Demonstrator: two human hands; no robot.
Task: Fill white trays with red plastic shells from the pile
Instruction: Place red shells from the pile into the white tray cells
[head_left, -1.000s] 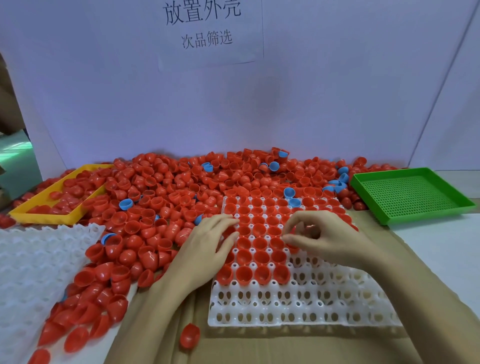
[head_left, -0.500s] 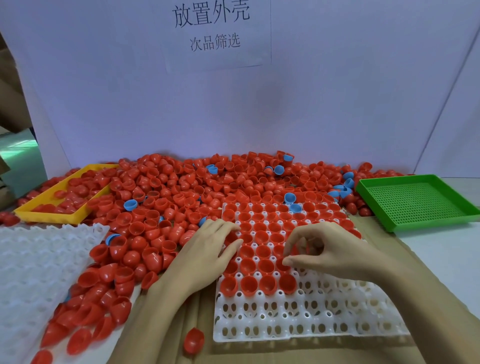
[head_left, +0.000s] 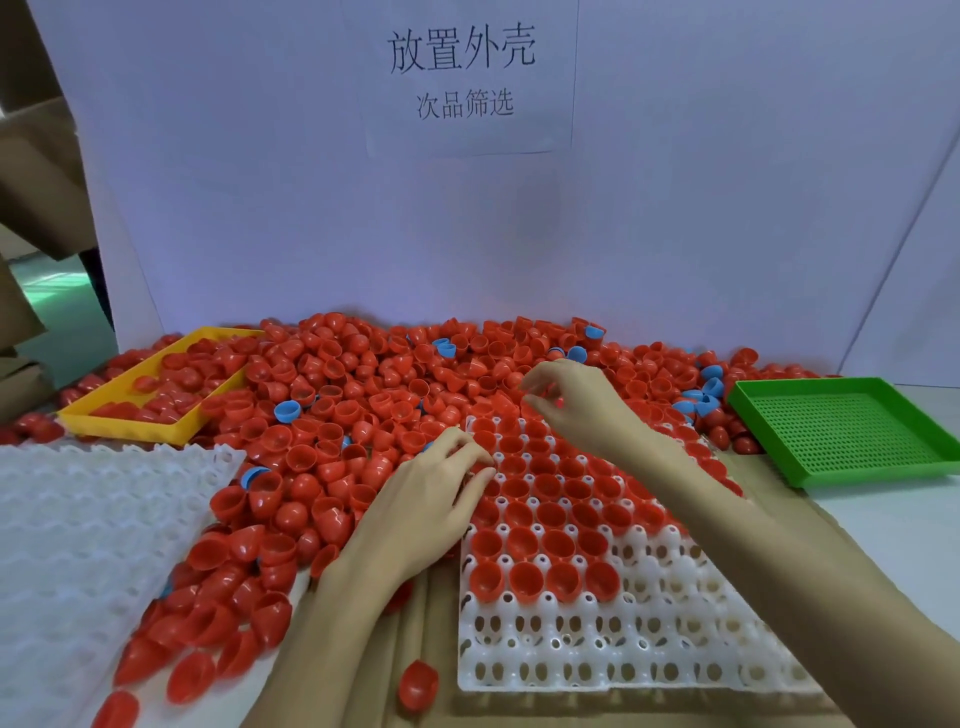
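Right hand (head_left: 576, 400) is reaching over the pile (head_left: 363, 415) beyond the half-filled white tray (head_left: 597, 649), fingers curled; any shell gripped cannot be told. Left hand (head_left: 431, 509) is resting open at the tray's left edge.

two bare hands, left hand (head_left: 421, 512), right hand (head_left: 576, 402), slim fingers, short unpainted nails, forearms bare back from each wrist to frame edge, no sleeves showing
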